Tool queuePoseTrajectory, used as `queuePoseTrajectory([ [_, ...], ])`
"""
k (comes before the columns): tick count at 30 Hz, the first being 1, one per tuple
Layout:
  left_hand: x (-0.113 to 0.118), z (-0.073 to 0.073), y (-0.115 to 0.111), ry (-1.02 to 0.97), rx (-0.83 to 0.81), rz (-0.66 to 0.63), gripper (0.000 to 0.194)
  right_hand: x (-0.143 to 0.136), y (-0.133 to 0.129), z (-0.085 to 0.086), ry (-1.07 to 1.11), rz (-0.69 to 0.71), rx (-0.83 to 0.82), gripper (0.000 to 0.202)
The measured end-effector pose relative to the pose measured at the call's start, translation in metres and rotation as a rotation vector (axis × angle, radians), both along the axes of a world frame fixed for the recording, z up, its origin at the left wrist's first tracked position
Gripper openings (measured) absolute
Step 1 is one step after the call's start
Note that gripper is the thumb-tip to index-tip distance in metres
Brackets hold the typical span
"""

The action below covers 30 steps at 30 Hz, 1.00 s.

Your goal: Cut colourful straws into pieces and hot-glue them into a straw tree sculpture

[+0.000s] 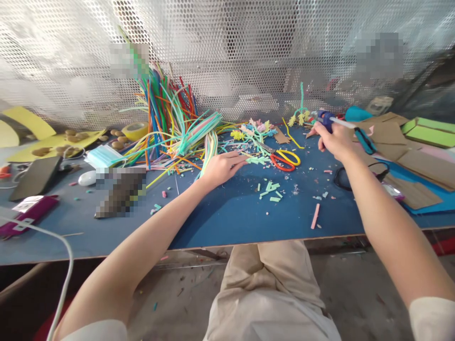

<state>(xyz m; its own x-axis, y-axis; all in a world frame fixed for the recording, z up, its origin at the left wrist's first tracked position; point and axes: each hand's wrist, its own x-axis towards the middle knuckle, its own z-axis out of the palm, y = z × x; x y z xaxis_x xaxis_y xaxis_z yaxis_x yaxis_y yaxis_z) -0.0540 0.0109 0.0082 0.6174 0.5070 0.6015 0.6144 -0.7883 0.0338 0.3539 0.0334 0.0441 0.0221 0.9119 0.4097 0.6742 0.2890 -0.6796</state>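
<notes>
My left hand (223,168) rests low over the table, fingers stretched toward short mint-green pipe cleaner pieces (258,160). Just past them lie scissors (284,160) with one red and one yellow handle loop. My right hand (332,137) is closed around a dark blue glue gun (325,119), a whitish stick jutting from its rear; the grip is mostly hidden by the fingers. Left of the gun's nozzle are yellow pipe cleaner flowers on a green stem (302,102). Pink, yellow and blue fuzzy blossoms (256,130) sit behind the scissors.
A big bundle of coloured pipe cleaners (167,109) lies at back left, against a perforated metal screen (263,42). Cardboard pieces (423,163) cover the right side. A face mask (103,155), a white mouse (87,178) and yellow tape (135,130) are at left.
</notes>
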Motion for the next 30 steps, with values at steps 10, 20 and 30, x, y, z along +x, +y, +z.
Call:
queuePoseTrajectory([
  [10, 0.000, 0.000, 0.001, -0.021, -0.062, 0.037, 0.035, -0.033, -0.036, 0.004, 0.117, 0.589, -0.119, 0.048],
  [20, 0.000, -0.001, -0.001, -0.007, -0.045, 0.019, 0.032, -0.044, -0.037, 0.001, -0.171, 0.537, -0.013, 0.050],
  [30, 0.001, -0.004, 0.003, -0.018, 0.021, -0.027, 0.029, -0.048, -0.038, 0.002, -0.262, 0.551, -0.012, 0.055],
])
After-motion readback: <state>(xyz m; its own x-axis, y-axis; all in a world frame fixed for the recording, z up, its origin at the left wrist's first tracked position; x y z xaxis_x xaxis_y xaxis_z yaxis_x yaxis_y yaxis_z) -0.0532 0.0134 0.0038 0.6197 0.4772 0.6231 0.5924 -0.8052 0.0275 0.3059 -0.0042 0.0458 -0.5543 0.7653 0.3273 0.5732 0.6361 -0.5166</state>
